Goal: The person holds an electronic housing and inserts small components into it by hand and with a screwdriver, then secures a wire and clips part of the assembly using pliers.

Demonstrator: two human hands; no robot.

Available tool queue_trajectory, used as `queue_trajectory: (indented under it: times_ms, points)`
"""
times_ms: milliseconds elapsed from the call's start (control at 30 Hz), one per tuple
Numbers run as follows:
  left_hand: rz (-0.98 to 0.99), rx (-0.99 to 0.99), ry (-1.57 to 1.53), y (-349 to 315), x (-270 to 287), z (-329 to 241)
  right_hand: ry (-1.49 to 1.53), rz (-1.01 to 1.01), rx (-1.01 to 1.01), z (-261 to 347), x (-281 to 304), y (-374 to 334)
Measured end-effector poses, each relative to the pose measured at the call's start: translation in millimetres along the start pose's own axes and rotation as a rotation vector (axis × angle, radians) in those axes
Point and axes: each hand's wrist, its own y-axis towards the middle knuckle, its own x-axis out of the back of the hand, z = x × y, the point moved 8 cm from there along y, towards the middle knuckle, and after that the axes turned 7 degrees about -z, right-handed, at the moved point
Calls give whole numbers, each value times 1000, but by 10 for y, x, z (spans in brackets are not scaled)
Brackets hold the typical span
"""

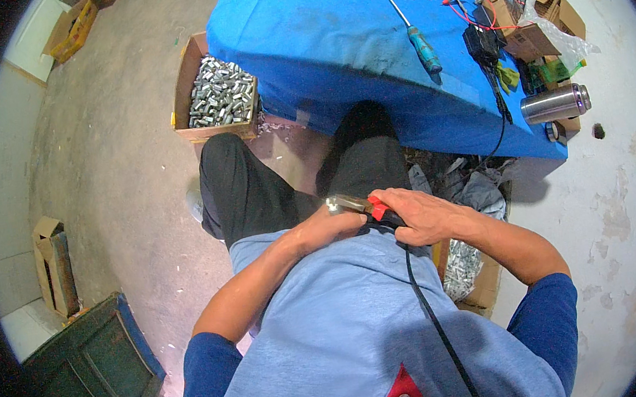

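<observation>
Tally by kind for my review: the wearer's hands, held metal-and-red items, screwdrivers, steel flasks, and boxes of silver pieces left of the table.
Left hand and right hand: 2
Metal-and-red item: 1
Screwdriver: 1
Steel flask: 1
Box of silver pieces: 1
Total: 6

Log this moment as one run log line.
Left hand: on shiny metal part | right hand: on red part | screwdriver: lying on blue surface

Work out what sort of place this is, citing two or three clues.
Probably a small workshop: a screwdriver lies on the blue-covered table, and a cardboard box of small metal pieces stands beside it.
</observation>
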Motion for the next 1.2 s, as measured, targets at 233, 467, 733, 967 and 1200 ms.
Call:
queue_trajectory:
  times_ms: [233,467,733,967,1200]
  points:
    - [-28,-21,17,-12,-16,16,0,-39,87,11,-25,-9]
    - [-83,3,-49,9,40,24,-54,-210,0,18,-57,-80]
    - [-196,-62,130,-24,109,-92,-68,-278,-142,139,-79,-204]
    - [-298,-59,258,-21,185,-34,-31,-164,-241,160,-88,-212]
    - [-184,-52,93,2,118,29,311,-81,-142,-82,-125,-232]
